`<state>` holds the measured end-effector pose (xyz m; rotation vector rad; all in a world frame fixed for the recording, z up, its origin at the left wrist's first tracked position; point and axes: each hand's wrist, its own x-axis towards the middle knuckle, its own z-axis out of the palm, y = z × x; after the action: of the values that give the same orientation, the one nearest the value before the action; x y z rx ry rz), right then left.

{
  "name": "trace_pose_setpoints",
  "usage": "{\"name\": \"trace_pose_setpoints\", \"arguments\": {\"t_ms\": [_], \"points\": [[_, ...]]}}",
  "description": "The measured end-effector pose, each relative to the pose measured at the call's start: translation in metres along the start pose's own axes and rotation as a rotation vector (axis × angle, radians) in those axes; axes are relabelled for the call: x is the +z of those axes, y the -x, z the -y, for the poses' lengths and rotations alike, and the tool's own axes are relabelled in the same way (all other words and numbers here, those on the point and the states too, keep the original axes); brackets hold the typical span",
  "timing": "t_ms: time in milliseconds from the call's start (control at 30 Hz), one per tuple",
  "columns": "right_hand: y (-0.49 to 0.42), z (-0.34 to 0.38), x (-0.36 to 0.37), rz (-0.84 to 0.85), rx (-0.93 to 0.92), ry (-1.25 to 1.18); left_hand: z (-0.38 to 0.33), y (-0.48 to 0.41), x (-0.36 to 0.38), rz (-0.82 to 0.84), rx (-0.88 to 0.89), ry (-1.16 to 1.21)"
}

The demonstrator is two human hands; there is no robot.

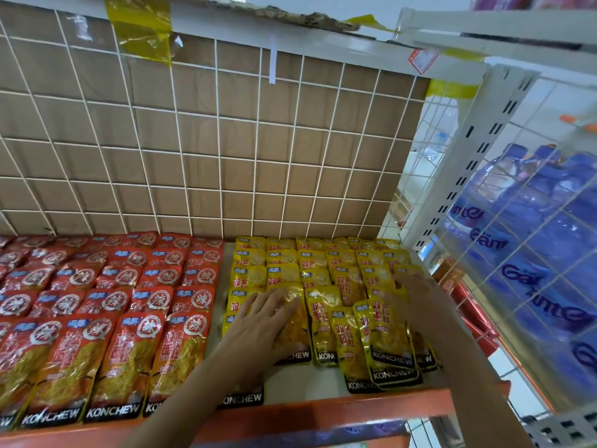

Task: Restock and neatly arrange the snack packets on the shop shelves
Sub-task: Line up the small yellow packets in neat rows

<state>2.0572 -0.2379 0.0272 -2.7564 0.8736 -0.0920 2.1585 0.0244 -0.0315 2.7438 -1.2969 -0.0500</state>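
Under both flat hands: yellow packets point(326, 318); left hand point(261, 321), right hand point(416, 295).

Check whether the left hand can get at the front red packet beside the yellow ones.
Probably yes. The left hand lies flat on a yellow packet just beside that red packet, which sits uncovered in the front row with nothing over it.

Brown cardboard point(200, 101) stands behind a white wire grid point(219, 134), with yellow tape point(139, 27) stuck near its top, a red price tag point(423, 61) further right, and blue-wrapped bottle packs point(533, 227) behind wire mesh at far right.
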Motion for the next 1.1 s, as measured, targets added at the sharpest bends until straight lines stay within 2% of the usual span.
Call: {"name": "trace_pose_setpoints", "arguments": {"t_ms": [67, 200, 367, 533, 800, 1100], "points": [[0.002, -0.005, 0.003, 0.026, 0.006, 0.011, -0.001, -0.007, -0.002, -0.015, 0.055, 0.017], [0.002, -0.010, 0.015, 0.012, -0.005, -0.147, -0.002, -0.019, -0.005, 0.056, 0.036, 0.055], [0.003, -0.006, 0.021, -0.127, -0.078, -0.200, 0.016, -0.046, -0.015, 0.057, -0.090, 0.094], [0.001, -0.002, 0.023, -0.236, -0.148, -0.268, 0.026, -0.058, -0.019, 0.151, -0.065, 0.141], [0.002, 0.007, 0.015, -0.183, -0.195, -0.413, 0.029, -0.058, -0.011, 0.102, -0.079, 0.165], [-0.006, 0.025, 0.006, -0.119, -0.239, -0.712, 0.031, -0.056, -0.009, 0.072, -0.058, 0.159]]}}
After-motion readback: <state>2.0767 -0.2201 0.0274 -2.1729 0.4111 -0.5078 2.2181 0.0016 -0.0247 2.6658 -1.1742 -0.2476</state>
